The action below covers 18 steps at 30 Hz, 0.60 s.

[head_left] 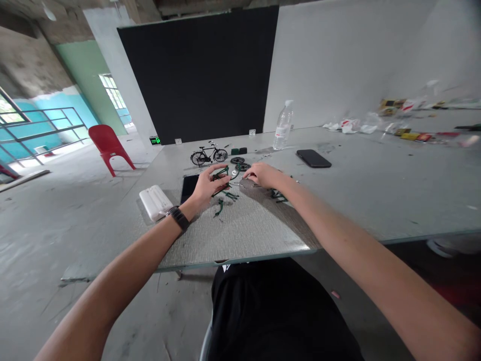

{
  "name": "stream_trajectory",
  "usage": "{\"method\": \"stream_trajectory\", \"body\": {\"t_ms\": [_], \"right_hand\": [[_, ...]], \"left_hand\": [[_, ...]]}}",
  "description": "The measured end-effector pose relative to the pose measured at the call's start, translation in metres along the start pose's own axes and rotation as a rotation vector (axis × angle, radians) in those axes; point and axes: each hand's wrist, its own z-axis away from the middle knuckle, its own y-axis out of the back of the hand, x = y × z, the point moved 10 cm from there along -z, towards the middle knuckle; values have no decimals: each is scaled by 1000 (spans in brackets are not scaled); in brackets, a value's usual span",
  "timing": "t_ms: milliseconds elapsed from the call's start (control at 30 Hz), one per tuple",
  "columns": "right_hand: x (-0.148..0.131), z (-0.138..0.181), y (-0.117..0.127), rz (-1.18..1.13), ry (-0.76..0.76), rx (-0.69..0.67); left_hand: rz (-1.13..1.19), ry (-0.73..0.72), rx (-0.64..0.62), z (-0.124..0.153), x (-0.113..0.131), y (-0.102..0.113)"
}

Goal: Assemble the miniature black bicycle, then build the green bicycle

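My left hand (206, 186) is closed around a small dark-green model bicycle frame (221, 174), held just above the table. To its right, my right hand (264, 175) reaches down with its fingertips together at some thin silvery pieces (237, 184); whether it grips one is hidden. Loose black model wheels (237, 160) lie just beyond the hands. A curved green piece (219, 207) rests on the table below my left hand, and more dark-green parts (278, 196) lie partly under my right forearm. Behind them stands a complete black model bicycle (209, 155).
A white case (155, 201) and a dark flat tablet-like object (188, 187) lie by my left wrist. Two small dark blocks (239, 151), a water bottle (283, 125) and a phone (313, 158) are farther back. Plastic wrappers (370, 123) clutter the far right. A black panel (203, 75) stands behind.
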Motion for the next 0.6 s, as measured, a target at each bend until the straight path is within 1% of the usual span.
{"method": "stream_trajectory", "body": {"t_ms": [233,600], "right_hand": [[6,-4,-4,-26,-17,-6],[1,1,-1,-62,-15,-28]], "left_hand": [[-1,-10,-14,-1,0,0],[-14,-13,-17,-1,-1,0]]}}
